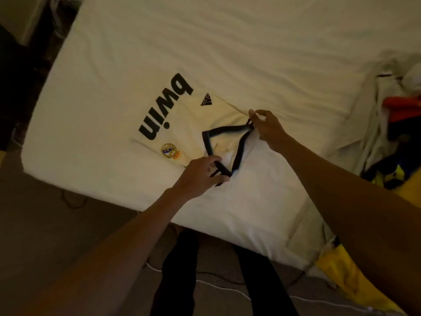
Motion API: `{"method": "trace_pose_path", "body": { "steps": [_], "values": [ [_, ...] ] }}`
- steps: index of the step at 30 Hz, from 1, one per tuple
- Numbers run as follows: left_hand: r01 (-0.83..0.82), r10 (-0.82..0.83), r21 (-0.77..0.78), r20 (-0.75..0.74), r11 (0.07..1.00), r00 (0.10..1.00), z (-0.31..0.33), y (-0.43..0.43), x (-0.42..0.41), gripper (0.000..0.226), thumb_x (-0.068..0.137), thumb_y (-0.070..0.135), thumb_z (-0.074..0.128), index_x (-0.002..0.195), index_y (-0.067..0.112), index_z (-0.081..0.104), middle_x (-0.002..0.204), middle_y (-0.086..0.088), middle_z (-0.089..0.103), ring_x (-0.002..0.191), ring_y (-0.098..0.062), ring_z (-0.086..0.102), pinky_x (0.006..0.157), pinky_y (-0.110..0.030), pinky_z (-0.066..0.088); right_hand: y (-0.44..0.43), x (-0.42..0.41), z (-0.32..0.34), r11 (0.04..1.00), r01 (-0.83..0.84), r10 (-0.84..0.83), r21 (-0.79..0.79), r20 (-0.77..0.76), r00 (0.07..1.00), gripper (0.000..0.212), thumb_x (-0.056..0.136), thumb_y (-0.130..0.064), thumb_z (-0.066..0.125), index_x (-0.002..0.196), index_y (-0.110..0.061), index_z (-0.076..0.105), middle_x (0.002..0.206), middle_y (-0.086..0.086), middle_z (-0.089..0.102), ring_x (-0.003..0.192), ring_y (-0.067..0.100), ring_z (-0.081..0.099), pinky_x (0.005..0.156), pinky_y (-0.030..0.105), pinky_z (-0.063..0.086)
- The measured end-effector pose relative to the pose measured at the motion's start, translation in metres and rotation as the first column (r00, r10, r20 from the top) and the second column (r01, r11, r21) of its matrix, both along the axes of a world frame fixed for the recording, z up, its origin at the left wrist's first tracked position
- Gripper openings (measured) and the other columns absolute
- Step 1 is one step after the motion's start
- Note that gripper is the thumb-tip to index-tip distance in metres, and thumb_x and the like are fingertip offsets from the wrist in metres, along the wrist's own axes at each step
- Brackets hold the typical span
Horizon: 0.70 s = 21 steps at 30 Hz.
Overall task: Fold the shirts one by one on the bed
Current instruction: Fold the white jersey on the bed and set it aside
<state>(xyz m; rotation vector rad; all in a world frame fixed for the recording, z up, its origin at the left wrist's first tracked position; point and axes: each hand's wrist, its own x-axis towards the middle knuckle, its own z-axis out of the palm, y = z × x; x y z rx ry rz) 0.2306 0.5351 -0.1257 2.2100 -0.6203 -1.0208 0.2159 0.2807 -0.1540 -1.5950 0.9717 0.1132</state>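
My shirt (182, 124) is smooth, faintly sheened cloth with matt black collar trim; the bed (250, 42) sheet is creased matt cotton.

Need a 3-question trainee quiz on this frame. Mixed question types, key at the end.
1. True or false: the white jersey lies on the bed with its printed front facing up.
2. Which part of the jersey do the left hand and right hand both grip? A) the bottom hem B) the black collar C) a sleeve cuff
3. Fill in: the pile of other clothes lies on the person's ____ side of the bed.

Key: 1 true; 2 B; 3 right.
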Motion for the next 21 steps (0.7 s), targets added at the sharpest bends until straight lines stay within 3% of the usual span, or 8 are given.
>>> {"method": "trace_pose_path", "body": {
  "steps": [3,5,8,11,13,17,21],
  "values": [
    [0.018,-0.016,-0.028,0.094,0.999,0.995,0.012,-0.015,0.014,0.035,0.09,0.036,0.072,0.119,0.016,0.067,0.099,-0.003,0.071,0.082,-0.014,0.064,0.076,-0.034,0.055,0.001,-0.023,0.003,0.998,0.07,-0.07,0.002,-0.131,0.989,0.047,0.088,-0.062,0.059,0.11,-0.021,0.055,0.106,0.007,0.065,0.099,0.024,0.063,0.089,0.046,0.054],
    [0.019,-0.01,-0.057,0.15,0.998,0.989,0.019,-0.031,0.031,0.024,0.094,0.032,0.068,0.111,0.015,0.069,0.088,-0.003,0.072,0.077,-0.017,0.065,0.076,-0.036,0.055,0.006,-0.041,-0.001,0.989,0.149,-0.146,-0.006,-0.211,0.966,0.053,0.081,-0.07,0.058,0.105,-0.023,0.053,0.109,0.011,0.067,0.098,0.028,0.067,0.09,0.05,0.055],
    [0.191,-0.169,-0.093,0.208,0.977,0.964,0.02,-0.059,0.063,0.026,0.096,0.035,0.062,0.112,0.016,0.068,0.095,-0.002,0.071,0.085,-0.018,0.065,0.079,-0.039,0.054,0.021,-0.064,0.005,0.968,0.249,-0.233,0.015,-0.3,0.925,0.051,0.087,-0.067,0.054,0.078,-0.017,0.059,0.095,0.019,0.073,0.083,0.032,0.071,0.079,0.044,0.059],
    [0.419,-0.394,-0.056,0.249,0.906,0.885,0.014,-0.09,0.092,0.03,0.096,0.034,0.063,0.122,0.018,0.063,0.109,-0.003,0.065,0.103,-0.022,0.059,0.086,-0.039,0.05,0.045,-0.076,0.012,0.952,0.288,-0.22,0.101,-0.428,0.877,0.072,0.087,-0.073,0.048,0.077,-0.005,0.07,0.078,0.013,0.075,0.071,0.025,0.073,0.065,0.033,0.06],
    [0.541,-0.52,0.003,0.278,0.841,0.807,0.012,-0.112,0.108,0.045,0.095,0.039,0.065,0.134,0.018,0.056,0.124,-0.005,0.058,0.118,-0.025,0.051,0.092,-0.035,0.043,0.066,-0.082,0.011,0.94,0.306,-0.2,0.151,-0.481,0.853,0.083,0.082,-0.08,0.044,0.08,-0.003,0.072,0.072,0.009,0.075,0.07,0.023,0.074,0.068,0.033,0.061],
    [0.718,-0.729,0.155,0.251,0.679,0.636,0.006,-0.158,0.13,0.092,0.083,0.052,0.074,0.155,0.017,0.029,0.161,-0.007,0.029,0.146,-0.027,0.027,0.115,-0.044,0.03,0.111,-0.087,0.001,0.92,0.374,-0.284,0.116,-0.461,0.841,0.089,0.075,-0.084,0.05,0.078,0.002,0.072,0.07,0.01,0.074,0.071,0.024,0.072,0.081,0.037,0.058],
    [0.785,-0.837,0.296,0.131,0.545,0.531,-0.01,-0.189,0.138,0.125,0.07,0.063,0.08,0.16,0.019,0.006,0.167,-0.005,0.013,0.152,-0.027,0.019,0.12,-0.048,0.023,0.147,-0.087,0.0,0.924,0.373,-0.313,0.081,-0.396,0.863,0.068,0.065,-0.081,0.065,0.071,-0.014,0.056,0.064,0.008,0.053,0.058,0.017,0.054,0.061,0.031,0.041]
  ]
}}
